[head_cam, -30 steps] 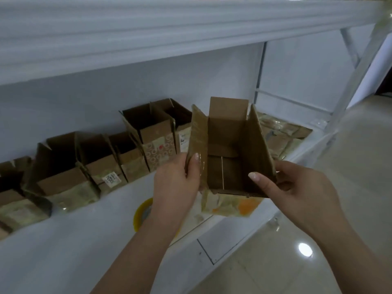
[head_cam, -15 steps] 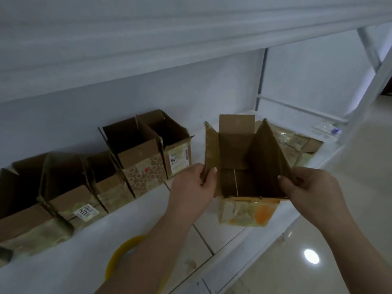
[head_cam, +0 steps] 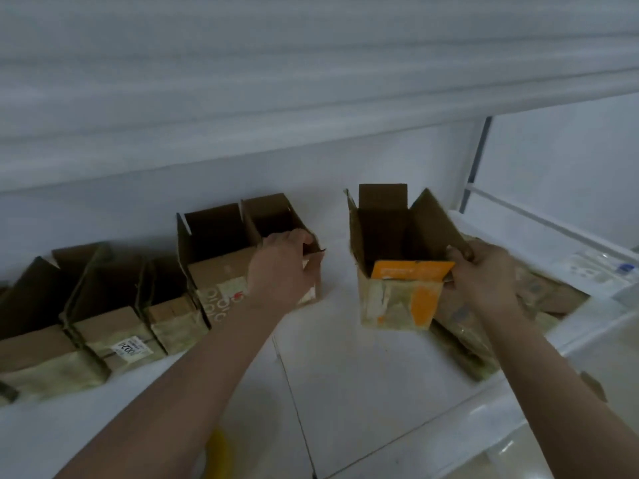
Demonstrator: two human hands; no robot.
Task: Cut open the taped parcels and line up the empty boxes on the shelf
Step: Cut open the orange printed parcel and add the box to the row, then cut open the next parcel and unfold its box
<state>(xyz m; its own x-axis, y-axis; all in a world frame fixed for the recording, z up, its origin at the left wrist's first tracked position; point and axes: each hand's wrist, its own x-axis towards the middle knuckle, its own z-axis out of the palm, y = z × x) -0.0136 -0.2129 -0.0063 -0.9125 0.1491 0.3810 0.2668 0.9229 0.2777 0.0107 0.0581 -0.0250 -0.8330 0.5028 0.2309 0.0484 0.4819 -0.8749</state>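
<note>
From the head camera we look down on a white shelf (head_cam: 345,368) under the pale edge of the shelf above. Our right hand (head_cam: 484,274) grips the open cardboard box with the orange front flap (head_cam: 397,299), fingers closed on its right flap and near right corner. The box sits upright on the shelf surface or just above it; we cannot tell which. Its flaps stand open and its inside looks dark and empty.

Our left hand (head_cam: 280,267) reaches to the last box in the row (head_cam: 276,216), fingers curled over its near right corner and closed on the cardboard edge. A clear gap of bare shelf lies between this box and the orange-flapped one.

The row of opened boxes (head_cam: 131,292) runs leftward from there along the back wall, side by side and touching, flaps up. One carries a white label (head_cam: 126,347), and another a red and white printed front (head_cam: 224,299).

To the right of the held box, flat taped parcels (head_cam: 539,299) lie stacked on the shelf, just beside and partly behind our right hand. A blurred yellow object (head_cam: 216,447) shows at the bottom edge, beside our left forearm.
</note>
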